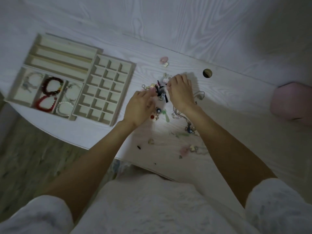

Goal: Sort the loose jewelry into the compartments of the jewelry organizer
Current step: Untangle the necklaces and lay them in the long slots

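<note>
Both hands worked over the loose jewelry (168, 115) scattered on the white table (219, 98), right of the jewelry organizer (70, 78). Left hand (140, 107) lay palm down, fingers curled toward a small dark tangled piece (161, 92) at the far end of the pile; right hand (181, 92) had its fingers pinched together at the same piece from the right. Whether the left fingers actually gripped it could not be told, the tips being blurred. Organizer made of three trays: a far tray with long slots (59, 54), a grid tray of small square cells (106, 88) nearest the hands, and a near-left tray (22, 92) holding a dark beaded bracelet (52, 85), a red beaded bracelet (44, 103), and pale bracelets (65, 107). A round hole (207, 73) sat in the table to the far right, a pink object (292, 102) at the right edge.
</note>
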The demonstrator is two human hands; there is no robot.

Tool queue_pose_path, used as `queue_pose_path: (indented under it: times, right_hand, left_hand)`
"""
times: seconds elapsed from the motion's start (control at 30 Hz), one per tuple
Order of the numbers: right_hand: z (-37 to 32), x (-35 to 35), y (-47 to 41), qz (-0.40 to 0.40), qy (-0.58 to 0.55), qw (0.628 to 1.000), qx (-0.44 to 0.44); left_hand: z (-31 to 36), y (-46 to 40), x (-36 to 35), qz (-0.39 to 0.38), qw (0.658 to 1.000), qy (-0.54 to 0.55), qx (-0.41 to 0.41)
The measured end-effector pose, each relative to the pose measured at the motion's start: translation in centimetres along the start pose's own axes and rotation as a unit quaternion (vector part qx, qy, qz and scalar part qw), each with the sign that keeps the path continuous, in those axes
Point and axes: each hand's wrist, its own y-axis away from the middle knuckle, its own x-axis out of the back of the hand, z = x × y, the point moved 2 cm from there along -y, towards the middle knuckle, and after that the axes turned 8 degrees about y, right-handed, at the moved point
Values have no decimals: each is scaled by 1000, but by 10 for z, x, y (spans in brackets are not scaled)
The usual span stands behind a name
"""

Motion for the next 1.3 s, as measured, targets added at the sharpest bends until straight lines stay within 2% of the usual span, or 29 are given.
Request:
queue_pose_path:
  times: [0.13, 0.23, 0.33, 0.53, 0.6, 0.7, 0.77, 0.87, 1.0, 1.07, 1.2, 1.3]
  right_hand:
    - [3, 43, 1, 3, -203, 978, -52]
    - [3, 71, 5, -47, -397, 909, -119]
    - [3, 80, 10, -71, -449, 882, -124]
    - [1, 73, 23, -87, -548, 806, -209]
    - [-9, 66, 27, -104, -558, 795, -212]
    - [-37, 52, 29, -133, -552, 802, -183]
    - [-62, 45, 23, -161, -550, 803, -165]
    - [-107, 36, 6, -206, -534, 812, -113]
    - [-189, 20, -26, -240, -486, 839, -49]
    - [-227, 15, -41, -227, -476, 849, -35]
    - [-292, 10, -76, -220, -482, 848, -26]
    - [-340, 0, -101, -241, -459, 855, 2]
  left_hand:
    - [12, -32, 15, -24, 987, 139, 80]
    - [26, -49, 21, -102, 946, 277, 137]
    - [33, -47, 23, -154, 885, 406, 170]
    - [12, -22, 24, -104, 789, 553, 248]
    - [5, -11, 29, -88, 753, 594, 269]
    - [-7, 12, 48, -40, 710, 649, 270]
    - [-24, 31, 66, 11, 727, 632, 268]
    - [-55, 58, 98, 117, 784, 539, 285]
    - [-100, 89, 147, 223, 816, 453, 282]
    - [-123, 99, 167, 252, 818, 429, 290]
    - [-167, 106, 207, 311, 790, 438, 296]
    - [-210, 108, 239, 335, 810, 377, 299]
